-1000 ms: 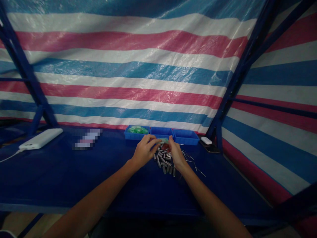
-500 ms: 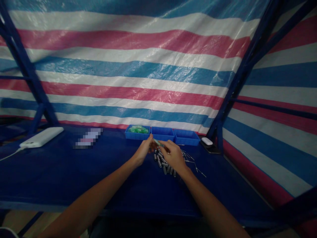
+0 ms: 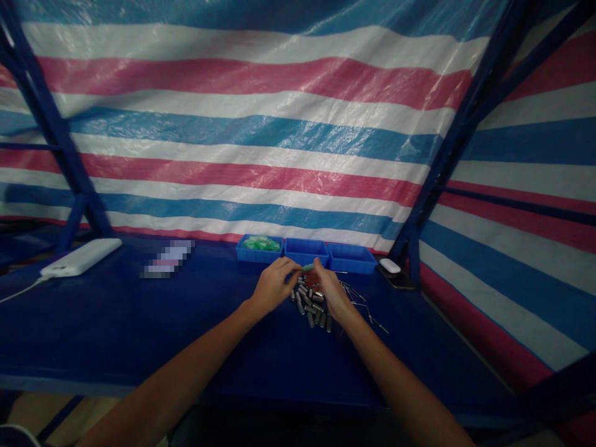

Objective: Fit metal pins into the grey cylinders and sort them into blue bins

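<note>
A small light-green piece [image 3: 308, 267], too small to make out its kind, is held between my two hands above a pile of parts. My left hand [image 3: 272, 285] pinches its left end with the fingertips. Around its right end my right hand [image 3: 334, 290] is closed, thumb on top; some of those fingers are hidden. Just beneath lie several short metal cylinders [image 3: 311, 318] in a loose heap. Thin metal rods [image 3: 371, 319] are scattered to the right of my right hand.
Behind my hands stand a blue bin [image 3: 259, 254] with green pieces in it and two more blue bins [image 3: 306, 256], [image 3: 352, 266]. A white power bank [image 3: 81, 257] with a cable lies left. A white case [image 3: 390, 266] rests on a dark phone [image 3: 403, 282] at right.
The green piece has turned from slanting to nearly level. My left hand has rolled over so its back faces up, and my right thumb now points upward.
</note>
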Available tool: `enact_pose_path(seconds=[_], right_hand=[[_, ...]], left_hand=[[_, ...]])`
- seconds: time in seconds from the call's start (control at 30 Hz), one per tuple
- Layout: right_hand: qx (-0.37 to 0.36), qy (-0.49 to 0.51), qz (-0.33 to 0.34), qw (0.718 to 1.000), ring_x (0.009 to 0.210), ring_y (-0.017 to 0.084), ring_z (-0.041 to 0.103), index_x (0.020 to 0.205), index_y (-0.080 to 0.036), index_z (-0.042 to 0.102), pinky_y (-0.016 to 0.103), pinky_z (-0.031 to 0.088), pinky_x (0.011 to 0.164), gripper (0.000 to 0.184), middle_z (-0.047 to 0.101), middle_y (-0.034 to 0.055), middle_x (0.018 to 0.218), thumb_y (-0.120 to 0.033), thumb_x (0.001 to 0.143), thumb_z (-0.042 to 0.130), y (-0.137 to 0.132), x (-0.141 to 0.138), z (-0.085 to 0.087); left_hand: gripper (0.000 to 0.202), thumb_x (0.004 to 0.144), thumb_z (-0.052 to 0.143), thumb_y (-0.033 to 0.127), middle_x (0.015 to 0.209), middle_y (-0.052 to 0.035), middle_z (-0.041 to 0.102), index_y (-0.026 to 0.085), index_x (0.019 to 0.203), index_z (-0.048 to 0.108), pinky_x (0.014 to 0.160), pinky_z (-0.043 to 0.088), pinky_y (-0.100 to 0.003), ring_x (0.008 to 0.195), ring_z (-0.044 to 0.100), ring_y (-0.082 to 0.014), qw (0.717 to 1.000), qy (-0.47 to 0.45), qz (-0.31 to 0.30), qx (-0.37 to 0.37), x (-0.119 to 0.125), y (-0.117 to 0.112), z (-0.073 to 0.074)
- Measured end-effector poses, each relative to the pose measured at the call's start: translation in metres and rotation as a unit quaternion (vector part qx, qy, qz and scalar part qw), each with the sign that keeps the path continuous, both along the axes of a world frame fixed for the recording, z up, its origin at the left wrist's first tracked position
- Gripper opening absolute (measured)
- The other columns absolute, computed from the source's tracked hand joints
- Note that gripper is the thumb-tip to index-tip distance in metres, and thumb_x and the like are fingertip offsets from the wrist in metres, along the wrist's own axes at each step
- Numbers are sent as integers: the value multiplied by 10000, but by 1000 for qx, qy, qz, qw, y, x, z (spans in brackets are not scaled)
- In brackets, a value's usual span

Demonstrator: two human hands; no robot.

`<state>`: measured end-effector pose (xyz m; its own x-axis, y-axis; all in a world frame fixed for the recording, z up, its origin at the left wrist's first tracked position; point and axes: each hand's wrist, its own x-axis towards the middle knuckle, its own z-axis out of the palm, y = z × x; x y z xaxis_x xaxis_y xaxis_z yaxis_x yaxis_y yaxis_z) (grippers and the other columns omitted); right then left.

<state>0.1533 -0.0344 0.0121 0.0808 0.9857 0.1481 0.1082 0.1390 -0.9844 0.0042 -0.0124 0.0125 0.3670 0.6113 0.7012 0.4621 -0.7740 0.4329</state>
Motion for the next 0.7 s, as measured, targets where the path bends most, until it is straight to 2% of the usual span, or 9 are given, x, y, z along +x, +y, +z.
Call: enact_pose_path(seconds=[0.1, 0.2, 0.23, 0.3, 0.37, 0.4, 0.53, 0.63, 0.7], right_hand=[[24, 4, -18, 1000, 564, 146, 510, 705, -148, 612, 246, 370, 533, 438, 567, 16, 601, -557, 755, 461, 2, 2, 0], [140, -151, -42, 978, 606, 156, 510, 782, -163, 642, 267, 388, 589, 305, 582, 20, 659, -424, 791, 484, 2, 5, -2], [180, -215, -45, 959, 649, 163, 520, 834, -173, 654, 275, 397, 627, 266, 591, 29, 705, -371, 806, 478, 1, 6, -2], [237, -315, -40, 918, 739, 171, 534, 960, -201, 651, 285, 407, 703, 242, 592, 46, 804, -266, 816, 468, -1, 6, -2], [261, -369, -22, 892, 791, 169, 537, 1052, -225, 623, 283, 414, 744, 307, 575, 50, 855, -169, 799, 458, -3, 6, -2], [266, -384, -13, 884, 807, 169, 534, 1074, -234, 611, 281, 418, 752, 352, 564, 49, 866, -124, 780, 452, -4, 6, -2], [280, -388, -3, 878, 877, 185, 512, 1109, -248, 584, 304, 421, 805, 452, 533, 51, 907, -54, 726, 442, -4, 6, -3], [276, -352, -25, 894, 880, 184, 510, 1111, -218, 575, 321, 421, 827, 379, 509, 59, 928, -120, 762, 465, -1, 7, -5], [264, -335, -36, 904, 873, 179, 513, 1092, -207, 582, 325, 421, 831, 336, 498, 57, 931, -159, 773, 488, 1, 9, -6]], left_hand=[[176, 809, 468, 210, 866, -56, 601, 199, 862, 635, 771, 414, -293, 855, 527, -169, 1000, 13, -24, 8, 2, -1, 0], [217, 799, 484, 328, 788, -45, 600, 172, 828, 633, 673, 406, -264, 744, 526, -153, 988, -49, -64, -131, 2, 3, 1], [294, 801, 464, 402, 743, -40, 595, 159, 822, 627, 603, 388, -246, 663, 512, -136, 971, -79, -83, -211, 1, 5, 1], [483, 797, 373, 554, 657, -25, 567, 138, 802, 617, 475, 299, -213, 509, 436, -93, 911, -134, -114, -373, -1, 9, 2], [569, 757, 349, 641, 596, -3, 523, 132, 757, 602, 420, 190, -198, 426, 346, -60, 854, -174, -115, -477, -3, 12, 2], [550, 727, 400, 649, 572, 13, 499, 133, 738, 592, 414, 149, -196, 407, 311, -48, 837, -187, -108, -502, -3, 12, 2], [391, 629, 613, 520, 518, 58, 427, 138, 698, 558, 408, 113, -193, 389, 279, -33, 825, -210, -79, -518, -4, 16, 2], [351, 649, 595, 489, 511, 53, 438, 142, 669, 547, 403, 192, -186, 403, 345, -47, 860, -235, -26, -453, -14, 30, 7], [323, 678, 565, 468, 547, 34, 494, 146, 692, 559, 423, 268, -190, 435, 422, -67, 895, -263, 51, -357, -26, 45, 14]])
